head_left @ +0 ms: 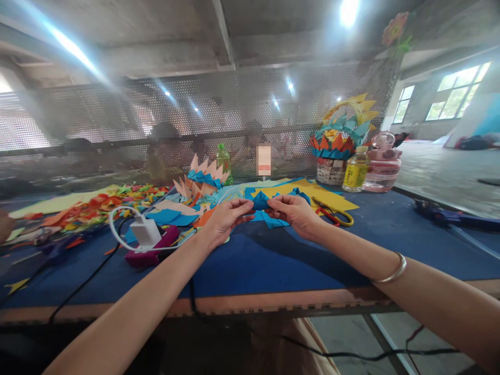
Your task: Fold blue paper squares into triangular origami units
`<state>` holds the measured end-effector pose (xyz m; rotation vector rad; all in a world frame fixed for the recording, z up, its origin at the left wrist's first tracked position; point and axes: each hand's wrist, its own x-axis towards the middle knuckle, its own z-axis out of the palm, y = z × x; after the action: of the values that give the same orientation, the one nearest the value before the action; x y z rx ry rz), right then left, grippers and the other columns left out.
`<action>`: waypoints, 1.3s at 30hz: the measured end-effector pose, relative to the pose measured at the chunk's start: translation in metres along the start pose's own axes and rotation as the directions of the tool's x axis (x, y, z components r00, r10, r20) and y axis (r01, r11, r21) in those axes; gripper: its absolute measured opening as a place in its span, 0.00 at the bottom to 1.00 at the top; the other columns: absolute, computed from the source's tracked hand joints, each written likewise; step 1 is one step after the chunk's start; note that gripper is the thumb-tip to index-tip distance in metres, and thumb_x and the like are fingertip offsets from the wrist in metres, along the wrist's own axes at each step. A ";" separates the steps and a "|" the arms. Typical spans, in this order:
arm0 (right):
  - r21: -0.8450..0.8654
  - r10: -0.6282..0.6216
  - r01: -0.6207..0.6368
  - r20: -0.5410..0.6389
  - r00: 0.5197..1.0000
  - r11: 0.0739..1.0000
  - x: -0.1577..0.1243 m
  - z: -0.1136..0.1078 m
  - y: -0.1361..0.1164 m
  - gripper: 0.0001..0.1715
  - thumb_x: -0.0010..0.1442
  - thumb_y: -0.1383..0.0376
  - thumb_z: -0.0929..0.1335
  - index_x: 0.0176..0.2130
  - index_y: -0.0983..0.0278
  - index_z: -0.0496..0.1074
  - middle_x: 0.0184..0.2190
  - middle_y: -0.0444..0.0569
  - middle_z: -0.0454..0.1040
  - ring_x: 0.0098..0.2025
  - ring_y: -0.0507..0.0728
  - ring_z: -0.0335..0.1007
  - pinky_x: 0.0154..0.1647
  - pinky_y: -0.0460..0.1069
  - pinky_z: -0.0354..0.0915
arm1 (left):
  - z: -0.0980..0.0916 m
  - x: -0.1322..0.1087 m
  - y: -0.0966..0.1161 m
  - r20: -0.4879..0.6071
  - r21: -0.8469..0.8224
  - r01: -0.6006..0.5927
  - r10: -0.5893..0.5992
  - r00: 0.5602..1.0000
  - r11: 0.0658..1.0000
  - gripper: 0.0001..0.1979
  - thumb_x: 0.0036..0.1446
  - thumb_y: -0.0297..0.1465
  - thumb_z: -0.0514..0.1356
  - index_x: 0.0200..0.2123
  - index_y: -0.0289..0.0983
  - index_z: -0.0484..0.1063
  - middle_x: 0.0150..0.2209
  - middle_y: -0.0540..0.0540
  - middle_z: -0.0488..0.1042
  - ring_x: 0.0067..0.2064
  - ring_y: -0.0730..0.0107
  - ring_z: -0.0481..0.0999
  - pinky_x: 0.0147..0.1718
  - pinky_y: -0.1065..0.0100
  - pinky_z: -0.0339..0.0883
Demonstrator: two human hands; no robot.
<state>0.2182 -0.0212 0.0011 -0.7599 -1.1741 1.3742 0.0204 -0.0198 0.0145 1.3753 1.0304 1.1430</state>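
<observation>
Between my two hands is a small folded piece of blue paper [260,201], raised to a point in its middle. My left hand [230,214] pinches its left end between thumb and fingertips. The right end is pinched by my right hand [291,211], with a silver bangle on that wrist. Just behind lie more blue paper pieces [273,221] and flat yellow sheets [312,194]. Scissors with yellow and red handles [339,214] rest right of my right hand. Beyond my left hand stand pointed rings of folded pink and blue paper [205,177].
A white charger [145,233] sits plugged into a purple power strip [156,250], its cable looping nearby. Colourful paper scraps [113,205] are heaped at the left. A paper basket [332,171], a yellow-labelled bottle [355,169] and a pink jug [382,166] stand back right. A glue gun [441,213] lies right.
</observation>
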 end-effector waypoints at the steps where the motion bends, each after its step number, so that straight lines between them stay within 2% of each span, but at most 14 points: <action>1: -0.004 -0.005 0.005 -0.002 1.000 1.000 0.000 0.000 0.000 0.20 0.40 0.57 0.82 0.26 0.65 0.76 0.26 0.45 0.78 0.29 0.51 0.75 0.37 0.47 0.74 | 0.000 0.000 0.000 0.000 0.014 0.016 -0.016 1.000 1.000 0.13 0.66 0.34 0.61 0.50 0.34 0.71 0.49 0.43 0.74 0.45 0.62 0.77 0.42 0.57 0.75; 6: -0.020 -0.020 0.020 -0.009 1.000 1.000 0.001 -0.001 0.001 0.21 0.39 0.56 0.82 0.26 0.64 0.76 0.26 0.44 0.77 0.29 0.51 0.75 0.37 0.47 0.74 | -0.002 0.001 0.000 0.022 0.099 0.123 -0.125 0.992 0.988 0.13 0.66 0.35 0.61 0.49 0.34 0.72 0.45 0.44 0.75 0.40 0.65 0.77 0.38 0.61 0.75; 11: -0.044 -0.028 0.028 -0.002 1.000 0.999 0.000 0.000 0.001 0.22 0.38 0.55 0.82 0.26 0.64 0.76 0.26 0.44 0.77 0.29 0.51 0.75 0.37 0.47 0.73 | -0.001 0.000 0.001 0.054 0.106 0.123 -0.129 0.990 0.987 0.13 0.67 0.36 0.60 0.49 0.34 0.72 0.45 0.44 0.75 0.41 0.65 0.78 0.39 0.60 0.75; 17: -0.099 -0.048 0.048 -0.001 0.999 0.994 -0.001 0.002 0.001 0.26 0.36 0.50 0.82 0.25 0.65 0.75 0.24 0.43 0.76 0.28 0.50 0.74 0.36 0.46 0.71 | 0.000 0.001 -0.001 0.034 0.130 0.045 -0.050 0.998 0.990 0.12 0.66 0.34 0.61 0.49 0.34 0.72 0.47 0.43 0.75 0.44 0.62 0.77 0.42 0.57 0.75; 26: -0.188 -0.097 0.094 -0.003 0.995 0.978 0.000 -0.001 0.002 0.28 0.35 0.46 0.81 0.25 0.64 0.75 0.23 0.44 0.76 0.29 0.52 0.73 0.35 0.48 0.70 | 0.000 0.001 -0.003 -0.012 0.256 -0.071 0.076 0.997 0.964 0.10 0.66 0.34 0.62 0.45 0.33 0.73 0.43 0.45 0.76 0.40 0.66 0.78 0.39 0.61 0.75; 30: -0.243 -0.133 0.132 0.011 0.991 0.961 0.000 -0.001 0.001 0.27 0.37 0.47 0.80 0.24 0.64 0.74 0.24 0.43 0.75 0.29 0.52 0.71 0.33 0.47 0.69 | 0.001 0.001 -0.003 -0.019 0.291 -0.144 0.156 0.988 0.946 0.09 0.65 0.33 0.62 0.44 0.33 0.73 0.42 0.46 0.76 0.39 0.67 0.78 0.38 0.62 0.75; 34: -0.301 -0.196 0.192 0.016 0.980 0.934 0.000 0.000 0.002 0.24 0.40 0.50 0.80 0.24 0.64 0.73 0.20 0.39 0.71 0.25 0.49 0.65 0.29 0.46 0.65 | 0.002 0.001 -0.002 -0.012 0.297 -0.208 0.221 0.975 0.932 0.09 0.65 0.33 0.62 0.44 0.33 0.73 0.41 0.46 0.76 0.38 0.67 0.77 0.37 0.62 0.75; 39: -0.354 -0.256 0.248 0.025 0.966 0.902 0.001 0.000 0.003 0.23 0.42 0.50 0.79 0.23 0.63 0.71 0.19 0.39 0.69 0.24 0.49 0.62 0.27 0.47 0.59 | 0.003 -0.001 0.001 0.010 0.288 -0.246 0.254 0.967 0.925 0.10 0.65 0.32 0.62 0.47 0.34 0.72 0.41 0.46 0.76 0.37 0.68 0.78 0.37 0.62 0.76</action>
<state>0.2174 -0.0196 -0.0011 -0.8382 -1.4710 0.9467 0.0230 -0.0210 0.0150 1.7672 1.0951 1.2347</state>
